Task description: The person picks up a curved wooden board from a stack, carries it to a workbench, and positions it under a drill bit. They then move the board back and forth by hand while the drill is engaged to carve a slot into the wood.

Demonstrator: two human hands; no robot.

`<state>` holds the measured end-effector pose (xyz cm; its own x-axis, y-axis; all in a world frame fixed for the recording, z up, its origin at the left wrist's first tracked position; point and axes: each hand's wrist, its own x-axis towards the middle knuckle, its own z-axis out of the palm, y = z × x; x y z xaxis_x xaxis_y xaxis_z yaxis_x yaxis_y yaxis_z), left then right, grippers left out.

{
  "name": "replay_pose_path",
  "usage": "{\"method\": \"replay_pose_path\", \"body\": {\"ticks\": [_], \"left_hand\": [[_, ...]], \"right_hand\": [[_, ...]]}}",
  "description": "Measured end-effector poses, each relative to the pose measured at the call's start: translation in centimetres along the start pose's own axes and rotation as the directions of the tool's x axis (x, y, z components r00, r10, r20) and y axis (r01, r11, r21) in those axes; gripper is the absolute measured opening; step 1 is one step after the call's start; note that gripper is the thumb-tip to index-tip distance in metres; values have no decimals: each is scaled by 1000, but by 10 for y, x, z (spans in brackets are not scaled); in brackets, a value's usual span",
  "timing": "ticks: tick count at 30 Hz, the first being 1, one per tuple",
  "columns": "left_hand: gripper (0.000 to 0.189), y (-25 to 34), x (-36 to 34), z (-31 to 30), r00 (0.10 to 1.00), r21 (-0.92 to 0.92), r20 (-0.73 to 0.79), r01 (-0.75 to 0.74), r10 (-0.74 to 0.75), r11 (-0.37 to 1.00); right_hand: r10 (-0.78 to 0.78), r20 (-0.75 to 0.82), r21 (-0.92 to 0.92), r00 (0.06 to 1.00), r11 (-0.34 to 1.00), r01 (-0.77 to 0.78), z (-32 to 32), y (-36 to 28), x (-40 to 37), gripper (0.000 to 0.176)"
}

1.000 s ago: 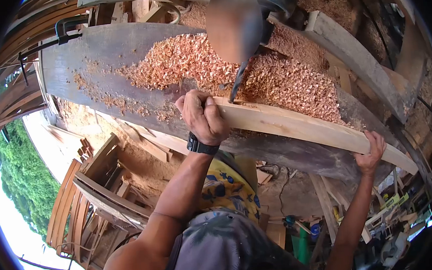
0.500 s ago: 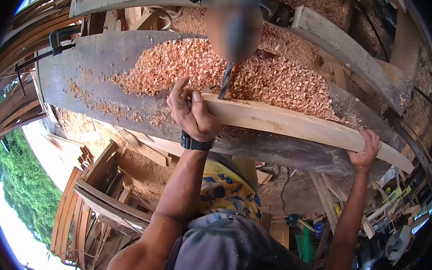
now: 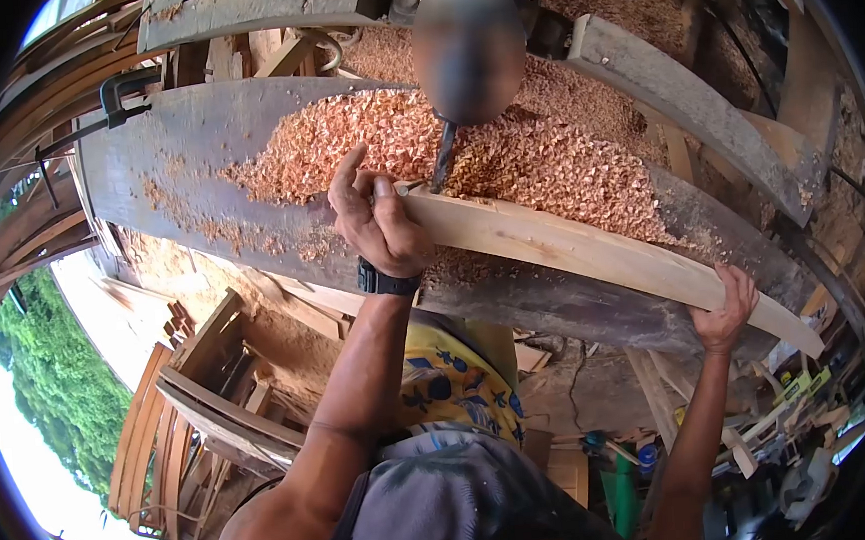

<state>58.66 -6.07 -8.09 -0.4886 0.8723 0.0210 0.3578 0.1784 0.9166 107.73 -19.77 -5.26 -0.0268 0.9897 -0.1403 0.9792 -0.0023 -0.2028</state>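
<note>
A long, pale, slightly curved wooden plank (image 3: pixel 551 240) lies slantwise over a dark work board (image 3: pixel 192 136). My left hand (image 3: pixel 377 219), with a black watch at the wrist, grips the plank's left end, thumb on top and index finger raised. Toward the other end, the fingers of my right hand (image 3: pixel 726 310) curl over the plank's upper edge. A dark spiral drill bit (image 3: pixel 443 159) points down at the plank's far edge, just right of my left thumb. Above it, the machine's head is blurred. Curly reddish wood shavings (image 3: pixel 343 131) are heaped behind the plank.
A metal clamp (image 3: pixel 120 99) grips the board's far left end. Thick grey beams (image 3: pixel 682 102) stand behind and to the right. Stacked curved wooden strips (image 3: pixel 143 431) and a wooden frame (image 3: pixel 226 405) lie at lower left. Tools and wood scraps (image 3: pixel 804 415) clutter the lower right.
The view has shifted slightly. Both hands and the plank have moved a little to the left, with the same grips. The bit still stands at the plank's far edge.
</note>
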Motion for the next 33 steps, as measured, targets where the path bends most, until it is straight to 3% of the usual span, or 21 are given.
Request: {"method": "replay_pose_path", "body": {"ticks": [8, 11, 17, 23, 33], "left_hand": [[44, -11, -2, -9, 999, 49, 30, -22, 20, 999], [33, -24, -9, -24, 988, 226, 105, -137, 116, 964], [36, -25, -34, -35, 986, 275, 88, -160, 141, 948], [41, -21, -38, -33, 993, 289, 101, -95, 68, 953], [47, -19, -37, -29, 982, 246, 121, -170, 143, 954]], "right_hand": [[2, 11, 30, 1000, 1000, -2, 0, 4, -1, 74], [1, 45, 14, 999, 1000, -2, -5, 8, 7, 77], [-89, 97, 14, 991, 996, 88, -18, 15, 40, 81], [-51, 108, 29, 993, 998, 48, -16, 19, 40, 83], [-85, 121, 48, 989, 996, 80, -18, 24, 41, 87]]}}
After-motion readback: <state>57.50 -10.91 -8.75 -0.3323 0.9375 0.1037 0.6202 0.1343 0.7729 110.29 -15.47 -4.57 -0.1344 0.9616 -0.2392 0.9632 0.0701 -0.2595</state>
